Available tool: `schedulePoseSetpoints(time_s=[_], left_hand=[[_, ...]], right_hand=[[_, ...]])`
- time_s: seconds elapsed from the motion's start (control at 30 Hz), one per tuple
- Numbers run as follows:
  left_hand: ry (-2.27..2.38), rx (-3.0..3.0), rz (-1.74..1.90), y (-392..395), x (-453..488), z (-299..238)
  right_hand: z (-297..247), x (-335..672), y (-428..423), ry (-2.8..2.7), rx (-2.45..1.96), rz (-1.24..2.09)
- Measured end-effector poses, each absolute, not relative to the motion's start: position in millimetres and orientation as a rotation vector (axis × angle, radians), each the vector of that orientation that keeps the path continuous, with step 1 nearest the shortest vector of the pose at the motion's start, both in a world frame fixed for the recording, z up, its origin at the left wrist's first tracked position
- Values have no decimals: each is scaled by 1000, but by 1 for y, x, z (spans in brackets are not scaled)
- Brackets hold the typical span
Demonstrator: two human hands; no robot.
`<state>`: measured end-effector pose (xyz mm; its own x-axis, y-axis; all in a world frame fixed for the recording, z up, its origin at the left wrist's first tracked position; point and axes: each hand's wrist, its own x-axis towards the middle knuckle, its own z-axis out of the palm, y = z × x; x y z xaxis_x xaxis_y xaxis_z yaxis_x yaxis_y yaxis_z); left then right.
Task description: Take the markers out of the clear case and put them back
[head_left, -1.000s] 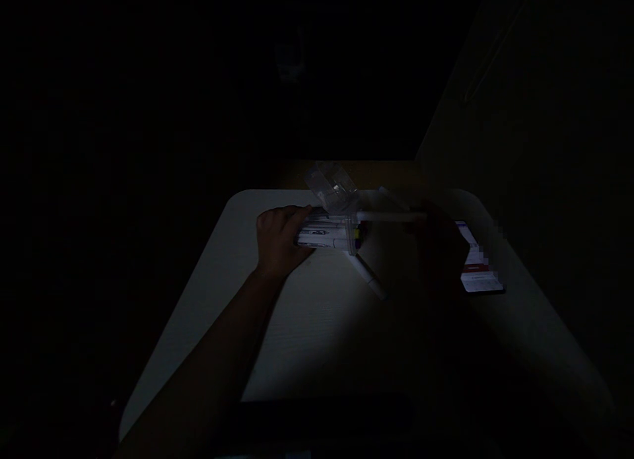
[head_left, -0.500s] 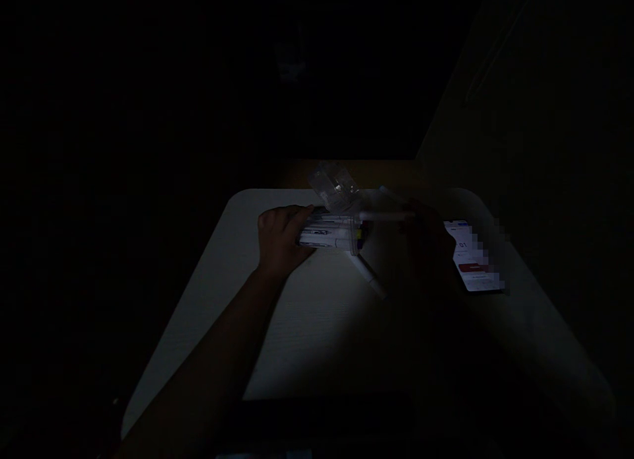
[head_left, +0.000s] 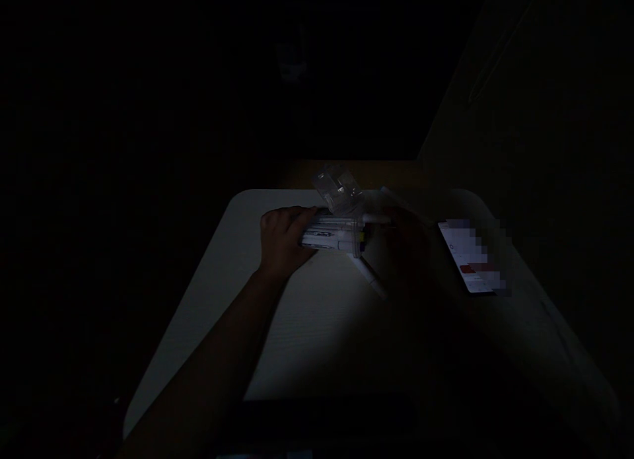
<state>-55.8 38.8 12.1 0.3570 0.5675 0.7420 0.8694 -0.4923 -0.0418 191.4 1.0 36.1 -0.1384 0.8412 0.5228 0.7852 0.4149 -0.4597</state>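
The scene is very dark. My left hand (head_left: pixel 283 238) grips the left end of a clear plastic case of white markers (head_left: pixel 333 236) that lies on a white table (head_left: pixel 307 327); the case's transparent lid (head_left: pixel 337 187) stands open behind it. My right hand (head_left: pixel 409 244) is a dim shape to the right, closed round a white marker (head_left: pixel 375 218) whose tip is at the case's open end. A second white marker (head_left: pixel 369 277) lies loose on the table just in front of the case.
A lit phone (head_left: pixel 470 254) lies on the table to the right of my right hand. A dark wall or panel rises at the far right. A dark object sits at the table's near edge (head_left: pixel 327 419).
My right hand has moved left with the white marker, bringing its tip from well right of the case up to the open end. The left hand has stayed on the case.
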Motion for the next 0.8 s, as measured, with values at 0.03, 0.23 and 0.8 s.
schedulePoseSetpoints(time_s=[0.03, 0.23, 0.8], left_hand=[[-1259, -2197, -940, 39, -56, 12], [-1247, -2216, -965, 38, -55, 13], [-1218, -2181, -935, 38, -55, 14]], right_hand=[[37, 190, 0, -1914, -1362, 95], [36, 182, -3, -1978, -1284, 130], [21, 171, -3, -2144, -1266, 188]])
